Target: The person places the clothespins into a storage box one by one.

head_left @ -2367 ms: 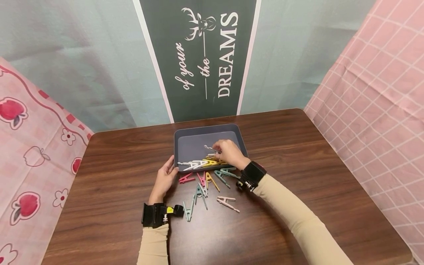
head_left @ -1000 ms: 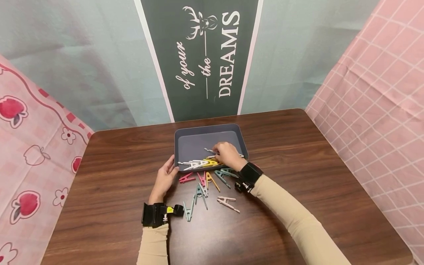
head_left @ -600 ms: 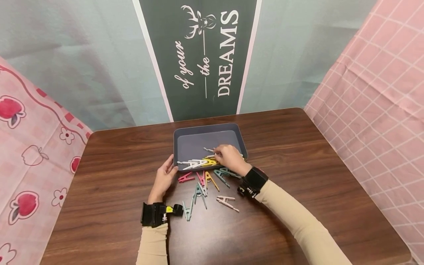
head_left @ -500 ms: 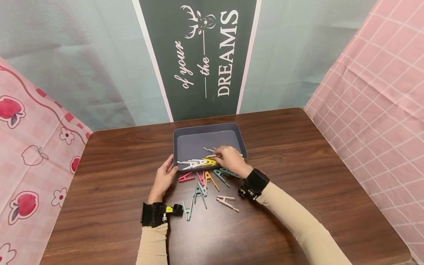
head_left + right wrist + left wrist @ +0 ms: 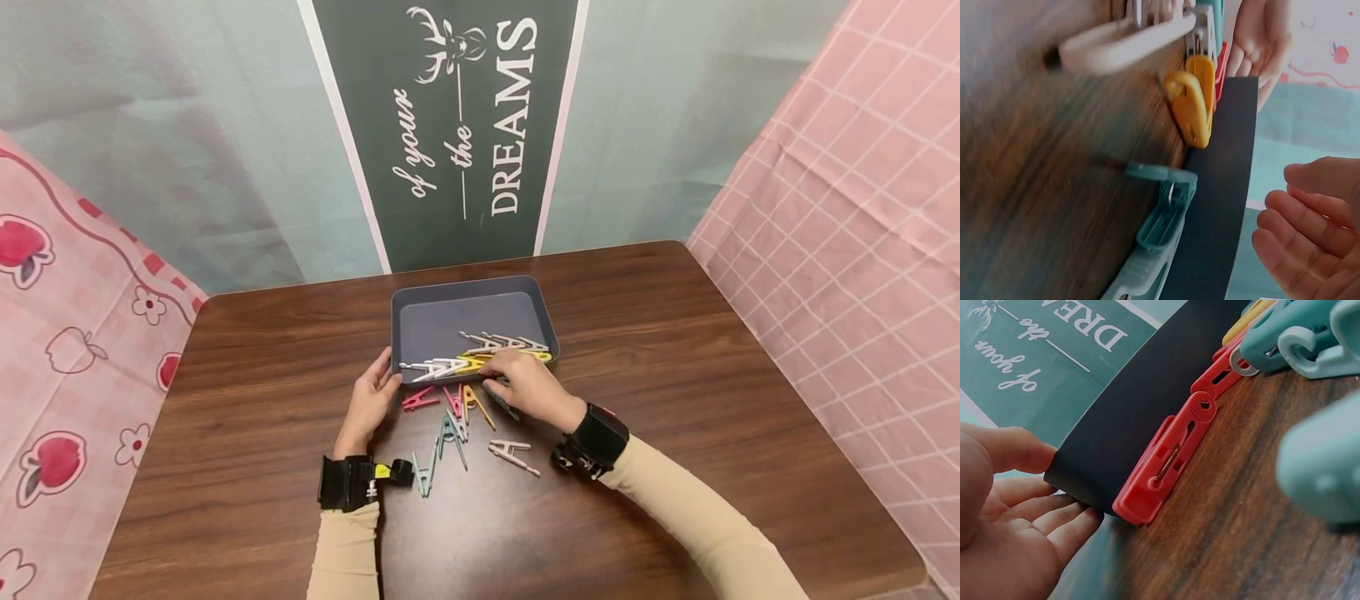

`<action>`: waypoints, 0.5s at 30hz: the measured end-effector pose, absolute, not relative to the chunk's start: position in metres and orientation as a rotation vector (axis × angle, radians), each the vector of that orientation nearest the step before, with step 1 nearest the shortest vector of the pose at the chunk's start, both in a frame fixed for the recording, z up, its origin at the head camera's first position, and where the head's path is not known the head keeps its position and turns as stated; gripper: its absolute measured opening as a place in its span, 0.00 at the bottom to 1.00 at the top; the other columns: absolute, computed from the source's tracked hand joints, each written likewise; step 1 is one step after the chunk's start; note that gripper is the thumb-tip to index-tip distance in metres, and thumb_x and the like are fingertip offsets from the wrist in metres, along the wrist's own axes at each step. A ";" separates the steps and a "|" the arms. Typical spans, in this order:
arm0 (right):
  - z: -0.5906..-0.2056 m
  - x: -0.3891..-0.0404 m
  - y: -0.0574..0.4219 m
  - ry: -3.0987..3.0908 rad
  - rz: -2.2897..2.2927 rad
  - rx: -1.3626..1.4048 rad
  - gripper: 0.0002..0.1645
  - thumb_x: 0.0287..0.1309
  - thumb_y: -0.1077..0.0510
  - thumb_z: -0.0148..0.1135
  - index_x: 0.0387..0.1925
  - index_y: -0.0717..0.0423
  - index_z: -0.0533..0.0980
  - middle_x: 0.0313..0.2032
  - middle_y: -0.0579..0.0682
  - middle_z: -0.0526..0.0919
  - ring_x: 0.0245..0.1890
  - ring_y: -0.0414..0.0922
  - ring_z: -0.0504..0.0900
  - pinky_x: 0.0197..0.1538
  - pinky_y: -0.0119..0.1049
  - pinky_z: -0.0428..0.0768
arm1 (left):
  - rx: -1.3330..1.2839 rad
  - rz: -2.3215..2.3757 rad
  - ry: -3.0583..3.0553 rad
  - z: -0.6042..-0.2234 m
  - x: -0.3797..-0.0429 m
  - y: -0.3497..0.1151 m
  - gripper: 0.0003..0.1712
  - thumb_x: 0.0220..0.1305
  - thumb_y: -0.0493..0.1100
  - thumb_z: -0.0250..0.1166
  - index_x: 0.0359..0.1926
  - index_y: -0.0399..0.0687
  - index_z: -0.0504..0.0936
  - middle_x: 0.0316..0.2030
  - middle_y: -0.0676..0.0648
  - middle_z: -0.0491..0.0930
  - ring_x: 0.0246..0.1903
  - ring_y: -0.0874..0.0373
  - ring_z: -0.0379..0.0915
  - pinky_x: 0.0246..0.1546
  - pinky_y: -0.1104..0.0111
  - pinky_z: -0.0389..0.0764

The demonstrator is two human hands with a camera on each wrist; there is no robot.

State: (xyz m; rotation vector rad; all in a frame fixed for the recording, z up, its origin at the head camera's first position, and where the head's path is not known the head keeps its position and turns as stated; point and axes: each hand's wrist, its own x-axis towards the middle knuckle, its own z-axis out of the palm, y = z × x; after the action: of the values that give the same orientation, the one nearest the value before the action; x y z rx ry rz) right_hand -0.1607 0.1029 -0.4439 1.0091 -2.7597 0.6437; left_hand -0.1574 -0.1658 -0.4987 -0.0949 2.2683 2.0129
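My left hand (image 5: 369, 408) holds the left front corner of a dark grey tray (image 5: 465, 315), thumb on one side of the corner and fingers on the other. Over the tray's front rim is my right hand (image 5: 528, 390), its fingers loosely bent and nothing between them in the right wrist view. White clothespins (image 5: 438, 370), yellow clothespins (image 5: 470, 364) and pale clothespins (image 5: 491, 342) lie in the tray. Just in front, a teal clothespin (image 5: 1169, 206) rests against the wall, partly hidden by the right hand in the head view. A red clothespin (image 5: 1166, 462) lies close to the left hand.
On the wooden table (image 5: 637, 333), before the tray, lie an orange-yellow clothespin (image 5: 474, 406), green clothespins (image 5: 452, 437) and a pale pink clothespin (image 5: 512, 454). A fabric backdrop (image 5: 465, 125) hangs behind the table, with pink cloths (image 5: 847, 167) at the sides.
My right hand has let go of a pale clothespin inside the tray and moved back to the front rim, uncovering a row of pale clothespins. The left hand has stayed at the corner.
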 end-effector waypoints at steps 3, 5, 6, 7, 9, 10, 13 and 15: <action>-0.443 -0.155 0.103 -2.768 0.643 1.045 0.09 0.56 0.60 0.67 0.40 0.57 0.83 0.39 0.50 0.87 0.42 0.45 0.85 0.47 0.39 0.86 | -0.102 2.020 2.266 -0.499 -0.158 -0.165 0.34 0.68 0.30 0.51 0.73 0.35 0.53 0.73 0.34 0.53 0.72 0.41 0.54 0.70 0.60 0.61; -0.443 -0.152 0.104 -2.775 0.630 1.069 0.10 0.55 0.60 0.67 0.41 0.57 0.83 0.39 0.50 0.87 0.43 0.45 0.85 0.47 0.39 0.86 | -0.105 2.021 2.269 -0.498 -0.158 -0.165 0.34 0.68 0.30 0.51 0.73 0.35 0.53 0.73 0.34 0.54 0.72 0.41 0.54 0.70 0.60 0.61; -0.443 -0.150 0.104 -2.776 0.631 1.078 0.10 0.55 0.61 0.67 0.41 0.57 0.83 0.39 0.50 0.87 0.43 0.45 0.85 0.48 0.39 0.86 | -0.109 2.021 2.269 -0.498 -0.158 -0.165 0.34 0.68 0.30 0.51 0.73 0.35 0.53 0.73 0.35 0.54 0.72 0.41 0.55 0.70 0.60 0.61; -0.443 -0.149 0.103 -2.774 0.629 1.090 0.10 0.55 0.61 0.67 0.41 0.57 0.83 0.39 0.50 0.87 0.43 0.45 0.85 0.48 0.39 0.85 | -0.110 2.021 2.269 -0.498 -0.158 -0.165 0.34 0.68 0.30 0.51 0.73 0.35 0.53 0.73 0.35 0.54 0.72 0.41 0.55 0.70 0.61 0.61; -0.445 -0.146 0.102 -2.760 0.613 1.120 0.10 0.54 0.61 0.67 0.40 0.56 0.83 0.38 0.49 0.87 0.42 0.44 0.85 0.48 0.38 0.85 | -0.109 2.023 2.270 -0.498 -0.157 -0.165 0.34 0.68 0.30 0.51 0.73 0.35 0.53 0.73 0.35 0.54 0.72 0.41 0.55 0.70 0.61 0.61; -0.446 -0.145 0.101 -2.750 0.608 1.140 0.10 0.53 0.61 0.68 0.40 0.56 0.83 0.38 0.48 0.86 0.42 0.43 0.84 0.48 0.37 0.85 | -0.108 2.024 2.268 -0.498 -0.157 -0.165 0.34 0.68 0.30 0.51 0.73 0.35 0.53 0.73 0.35 0.54 0.73 0.41 0.55 0.70 0.61 0.61; -0.449 -0.140 0.096 -2.703 0.590 1.229 0.11 0.52 0.61 0.69 0.40 0.56 0.83 0.37 0.47 0.85 0.40 0.42 0.83 0.45 0.35 0.85 | -0.100 2.026 2.265 -0.498 -0.157 -0.165 0.34 0.68 0.29 0.50 0.73 0.35 0.53 0.73 0.34 0.53 0.73 0.41 0.54 0.70 0.61 0.61; -0.450 -0.137 0.092 -2.670 0.576 1.300 0.13 0.51 0.62 0.69 0.41 0.56 0.82 0.37 0.48 0.84 0.40 0.42 0.82 0.44 0.33 0.84 | -0.096 2.027 2.264 -0.498 -0.157 -0.165 0.34 0.68 0.29 0.50 0.73 0.35 0.53 0.74 0.34 0.53 0.73 0.41 0.54 0.70 0.61 0.61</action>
State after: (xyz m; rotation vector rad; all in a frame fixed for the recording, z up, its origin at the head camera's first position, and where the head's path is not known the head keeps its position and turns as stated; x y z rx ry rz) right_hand -0.1373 0.0921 -0.4500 1.3004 -2.6696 0.5763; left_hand -0.1572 -0.1649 -0.4978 -0.0963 2.2641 2.0271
